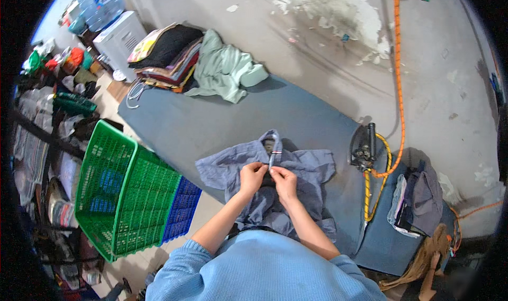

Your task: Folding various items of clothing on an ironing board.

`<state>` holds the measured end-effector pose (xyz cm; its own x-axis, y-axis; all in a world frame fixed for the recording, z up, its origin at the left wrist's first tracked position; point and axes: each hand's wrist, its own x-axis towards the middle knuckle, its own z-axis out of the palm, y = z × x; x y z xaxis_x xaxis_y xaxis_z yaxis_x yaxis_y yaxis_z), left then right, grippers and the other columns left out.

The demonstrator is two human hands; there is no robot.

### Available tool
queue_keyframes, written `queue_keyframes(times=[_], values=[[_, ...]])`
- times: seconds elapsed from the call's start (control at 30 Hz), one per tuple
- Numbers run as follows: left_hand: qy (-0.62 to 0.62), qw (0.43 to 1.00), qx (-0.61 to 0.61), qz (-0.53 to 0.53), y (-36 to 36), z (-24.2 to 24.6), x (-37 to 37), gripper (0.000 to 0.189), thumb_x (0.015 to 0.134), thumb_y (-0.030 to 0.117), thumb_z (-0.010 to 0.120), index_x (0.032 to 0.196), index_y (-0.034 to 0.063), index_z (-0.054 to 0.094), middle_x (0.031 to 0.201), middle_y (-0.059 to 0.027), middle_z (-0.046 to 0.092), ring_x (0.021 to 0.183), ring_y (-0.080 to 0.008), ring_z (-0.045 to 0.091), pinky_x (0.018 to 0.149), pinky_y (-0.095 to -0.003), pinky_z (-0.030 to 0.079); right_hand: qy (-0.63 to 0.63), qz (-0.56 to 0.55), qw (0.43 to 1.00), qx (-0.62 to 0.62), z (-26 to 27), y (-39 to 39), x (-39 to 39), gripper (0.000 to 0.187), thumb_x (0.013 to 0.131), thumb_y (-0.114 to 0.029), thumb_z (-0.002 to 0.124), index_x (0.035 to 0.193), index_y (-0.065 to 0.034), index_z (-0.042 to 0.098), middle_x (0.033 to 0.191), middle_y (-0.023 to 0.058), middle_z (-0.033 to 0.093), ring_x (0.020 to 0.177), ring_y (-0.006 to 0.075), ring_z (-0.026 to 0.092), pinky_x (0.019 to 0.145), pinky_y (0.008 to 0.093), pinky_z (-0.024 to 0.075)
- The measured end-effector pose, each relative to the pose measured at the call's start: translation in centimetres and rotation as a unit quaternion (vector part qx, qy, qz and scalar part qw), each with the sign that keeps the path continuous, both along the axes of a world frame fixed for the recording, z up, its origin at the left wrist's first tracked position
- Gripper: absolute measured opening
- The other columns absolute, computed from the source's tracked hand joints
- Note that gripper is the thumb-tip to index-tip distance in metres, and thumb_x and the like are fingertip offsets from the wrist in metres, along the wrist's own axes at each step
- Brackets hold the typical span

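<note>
A blue-grey short-sleeved collared shirt [242, 154] lies spread on a grey-covered table [190, 122], its collar pointing away from me. My left hand [253, 178] pinches the front edge of the shirt just below the collar. Close beside it, my right hand [285, 182] pinches the other side of the same opening, fingertips nearly touching. The lower part of the shirt is bunched near my body and partly hidden by my forearms. To the right of the shirt rests an electric iron [361, 148] with an orange cord and a yellow hose.
Stacked folded clothes [170, 59] and a crumpled pale green garment [226, 69] occupy the table's far left end. Green and blue plastic baskets [147, 190] stand left. More folded garments [420, 202] lie at right, near another person's arm [430, 277]. A stained wall [317, 31] runs behind.
</note>
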<state>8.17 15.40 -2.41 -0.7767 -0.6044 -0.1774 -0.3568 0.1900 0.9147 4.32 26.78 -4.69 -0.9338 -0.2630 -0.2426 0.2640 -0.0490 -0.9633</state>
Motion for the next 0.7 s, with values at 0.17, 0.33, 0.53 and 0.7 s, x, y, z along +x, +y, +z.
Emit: queue_keyframes(times=[0.17,0.33,0.53,0.7], values=[[0.005,1.000,0.019,-0.020,0.4,-0.2,-0.1,0.029,0.082,0.022,0.064,0.092,-0.0053,0.068,0.081,-0.0174,0.070,0.074,-0.0225,0.069,0.068,-0.0323,0.052,0.035,-0.008,0.998,0.047,-1.0,0.0,-0.9,0.008,0.083,-0.003,0.068,0.088,0.0025,0.070,0.079,0.0018,0.067,0.071,0.0086,0.059,0.065,0.0218,0.0468],[0.015,1.000,0.007,-0.008,1.0,-0.4,-0.3,0.027,0.082,0.019,0.065,0.091,-0.0055,0.068,0.079,-0.0144,0.070,0.072,-0.0176,0.067,0.066,-0.0304,0.051,0.091,-0.004,0.992,0.087,-1.4,-0.1,-1.0,0.008,0.082,-0.003,0.068,0.088,0.0017,0.070,0.079,0.0022,0.067,0.070,0.0078,0.058,0.064,0.0219,0.0468],[0.012,0.998,-0.061,-0.025,1.2,-1.4,-0.8,0.022,0.085,0.016,0.062,0.090,-0.0047,0.067,0.082,-0.0203,0.067,0.077,-0.0292,0.067,0.070,-0.0366,0.050,0.191,-0.010,0.971,0.144,-1.1,0.3,-1.1,0.012,0.079,-0.005,0.070,0.088,0.0028,0.070,0.081,0.0093,0.069,0.069,0.0136,0.062,0.065,0.0262,0.0484],[-0.007,0.990,-0.139,-0.024,1.7,-2.3,-0.9,0.021,0.088,0.016,0.056,0.087,-0.0037,0.063,0.089,-0.0225,0.063,0.088,-0.0395,0.059,0.079,-0.0461,0.045,0.250,0.027,0.942,0.223,-0.4,0.2,-0.9,0.013,0.082,-0.008,0.065,0.090,0.0014,0.070,0.086,0.0113,0.069,0.072,0.0214,0.065,0.067,0.0299,0.0504]])
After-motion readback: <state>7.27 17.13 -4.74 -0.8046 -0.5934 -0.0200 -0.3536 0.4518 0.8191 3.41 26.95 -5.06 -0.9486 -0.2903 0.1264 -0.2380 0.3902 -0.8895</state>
